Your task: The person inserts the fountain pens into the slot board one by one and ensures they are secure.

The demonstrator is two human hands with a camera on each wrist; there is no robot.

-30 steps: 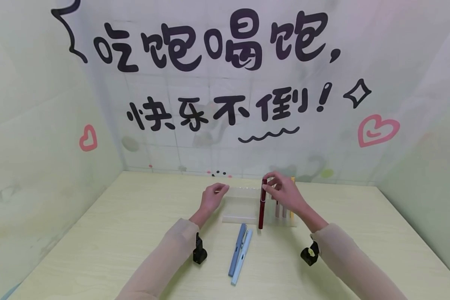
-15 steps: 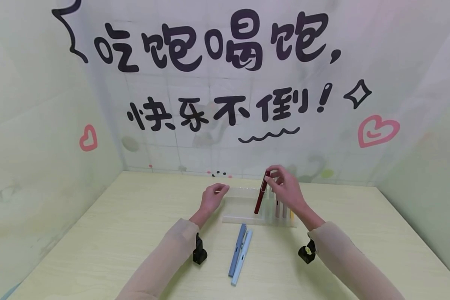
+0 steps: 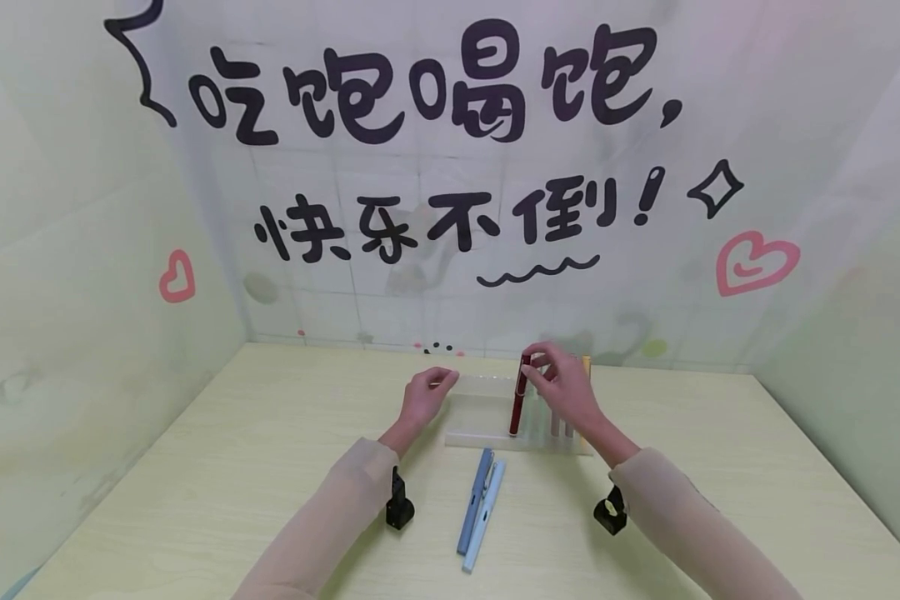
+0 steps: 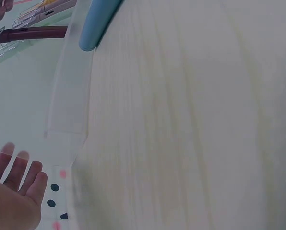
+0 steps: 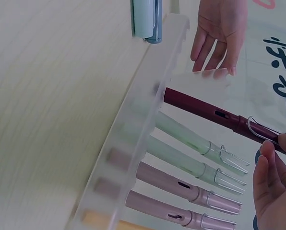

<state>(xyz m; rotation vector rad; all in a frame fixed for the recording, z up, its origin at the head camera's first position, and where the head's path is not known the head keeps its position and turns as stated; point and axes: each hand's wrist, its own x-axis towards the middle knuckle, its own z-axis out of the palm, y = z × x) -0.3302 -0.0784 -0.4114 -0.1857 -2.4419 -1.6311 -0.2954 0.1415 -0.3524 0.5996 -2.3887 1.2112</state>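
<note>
a pale fabric backdrop [image 3: 390,167] with bold black chinese lettering rises behind the wood-grain table [image 3: 270,467]. two light sleeves [image 3: 322,517] reach in from the near side, well apart. at the table's far part lies a clear plastic pen rack [image 3: 480,439]. the left hand [image 3: 423,397] pinches its far left corner; the right hand [image 3: 568,387] pinches a dark red fountain pen [image 3: 518,408] by its capped far end. that pen is tilted, barrel end at the rack's near rail — whether it is seated in a slot i cannot tell. to its right in the rack sit two pale green pens [image 5: 181,132], two mauve pens [image 5: 164,179] and, rightmost, an orange-yellow pen [image 5: 128,225]. near of the rack, a slate-blue pen [image 3: 474,502] and a light blue pen [image 3: 483,518] lie touching — light one on the right. smallest are the black wrist cameras [image 3: 399,510].
</note>
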